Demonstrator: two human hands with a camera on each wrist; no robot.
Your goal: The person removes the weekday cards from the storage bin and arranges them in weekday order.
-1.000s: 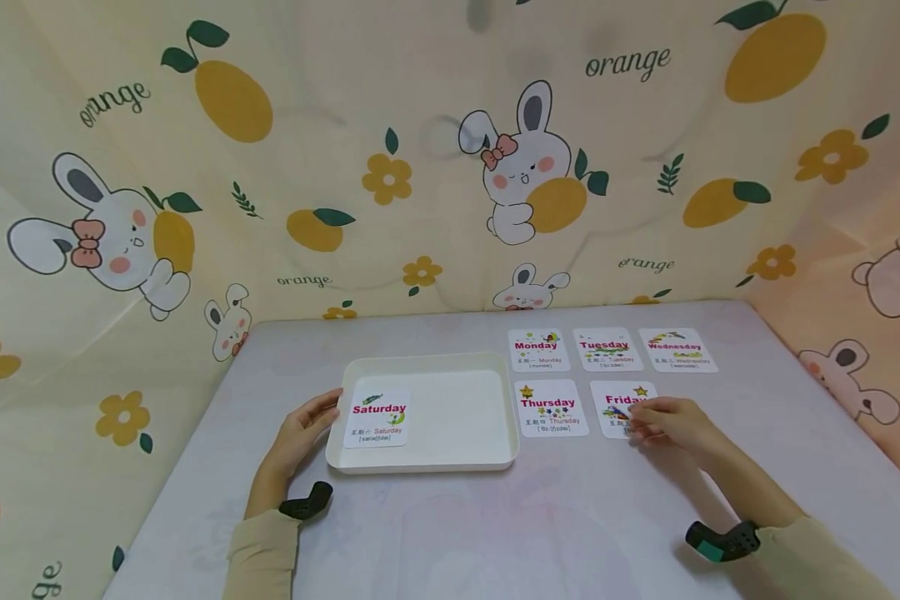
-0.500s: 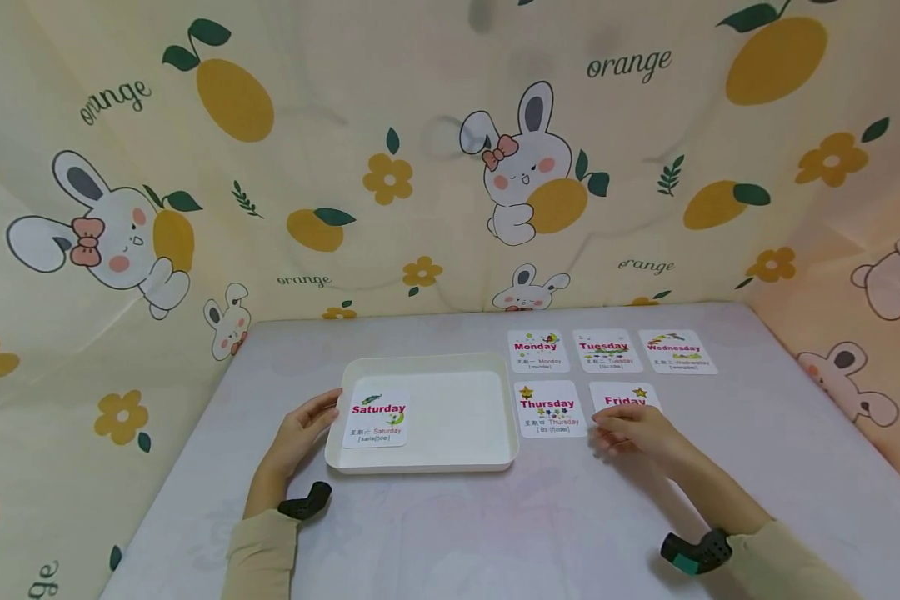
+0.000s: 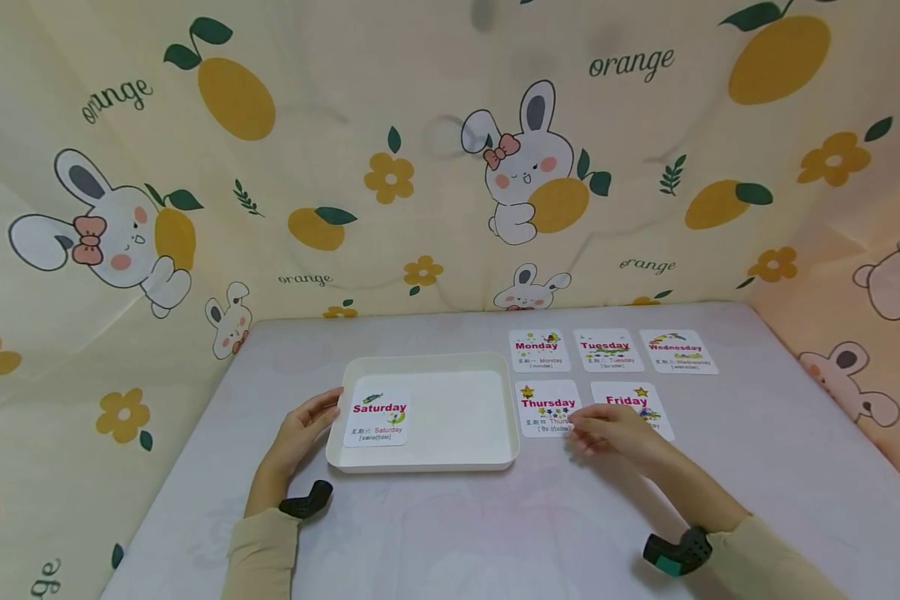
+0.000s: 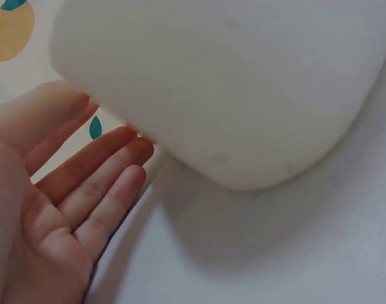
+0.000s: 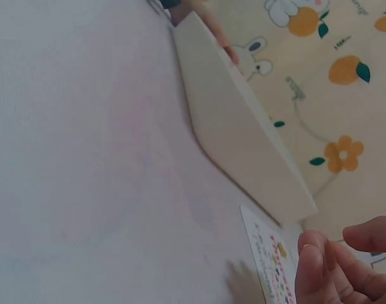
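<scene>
On the tabletop (image 3: 450, 542), a light-looking tray (image 3: 457, 425) seemed best rim-held; the left hand (image 3: 300, 429) touched it straight-fingered, the right hand (image 3: 618, 432) hung loosely bent, empty.

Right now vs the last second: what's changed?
The right hand moved left, from the Friday card to in front of the Thursday card's lower right corner, uncovering more of the Friday card. No card was visibly picked up; I can't tell if the hand touches one. Unchanged: the left hand at the tray's left edge, the Saturday card inside.
</scene>
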